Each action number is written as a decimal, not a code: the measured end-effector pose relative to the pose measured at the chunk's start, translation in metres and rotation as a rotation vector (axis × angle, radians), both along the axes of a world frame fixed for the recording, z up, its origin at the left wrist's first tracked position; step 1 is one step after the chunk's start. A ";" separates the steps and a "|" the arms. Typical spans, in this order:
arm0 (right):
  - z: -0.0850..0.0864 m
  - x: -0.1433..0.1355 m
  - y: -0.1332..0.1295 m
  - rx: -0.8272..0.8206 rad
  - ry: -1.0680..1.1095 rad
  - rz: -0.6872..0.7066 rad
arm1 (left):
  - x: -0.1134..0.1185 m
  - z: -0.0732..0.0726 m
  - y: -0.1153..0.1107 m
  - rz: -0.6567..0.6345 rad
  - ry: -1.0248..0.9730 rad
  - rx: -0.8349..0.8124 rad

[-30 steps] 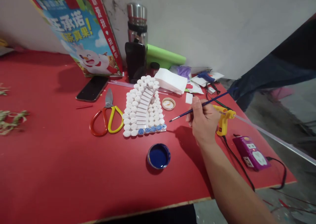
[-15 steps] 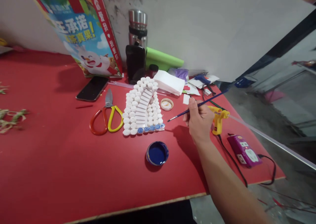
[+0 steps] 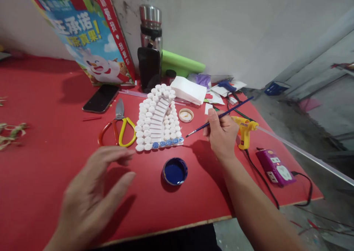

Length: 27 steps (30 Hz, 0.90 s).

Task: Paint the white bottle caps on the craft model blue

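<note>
My right hand (image 3: 222,133) grips a thin blue paintbrush (image 3: 229,110), its tip just right of a white craft model (image 3: 157,120). Small round white pieces cover the model on both sides of a curved strip of steps. Along its bottom edge, several pieces are painted blue. In front of it sits a small round pot of dark blue paint (image 3: 174,171). My left hand (image 3: 96,192) hovers over the table at lower left, thumb and fingers apart, holding nothing. It is nearest to the scissors (image 3: 119,127) with one red and one yellow handle, and to the model's lower left corner.
On the red table (image 3: 55,162) lie a phone (image 3: 101,98), a pale lid (image 3: 186,115), white tissues (image 3: 188,90), a yellow glue gun (image 3: 245,131) and a purple power strip (image 3: 275,168) with cords. A steel flask (image 3: 151,20) and a printed bag (image 3: 88,37) stand behind.
My left hand has come into view from the lower left, fingers apart. My right hand keeps hold of the paintbrush in nearly the same place; the view has shifted slightly.
</note>
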State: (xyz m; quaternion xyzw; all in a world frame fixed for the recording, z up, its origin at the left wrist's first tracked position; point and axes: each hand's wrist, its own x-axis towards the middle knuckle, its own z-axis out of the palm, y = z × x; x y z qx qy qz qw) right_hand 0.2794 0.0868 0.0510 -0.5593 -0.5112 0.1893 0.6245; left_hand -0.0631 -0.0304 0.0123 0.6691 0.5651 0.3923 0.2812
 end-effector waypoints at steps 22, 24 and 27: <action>-0.004 -0.008 -0.001 -0.005 -0.106 0.134 | 0.088 0.011 0.047 -0.451 0.024 -0.235; -0.004 -0.007 -0.001 0.006 -0.103 0.113 | 0.090 0.019 0.050 -0.469 0.030 -0.260; -0.004 -0.007 -0.002 0.000 -0.098 0.100 | 0.092 0.028 0.054 -0.498 0.040 -0.273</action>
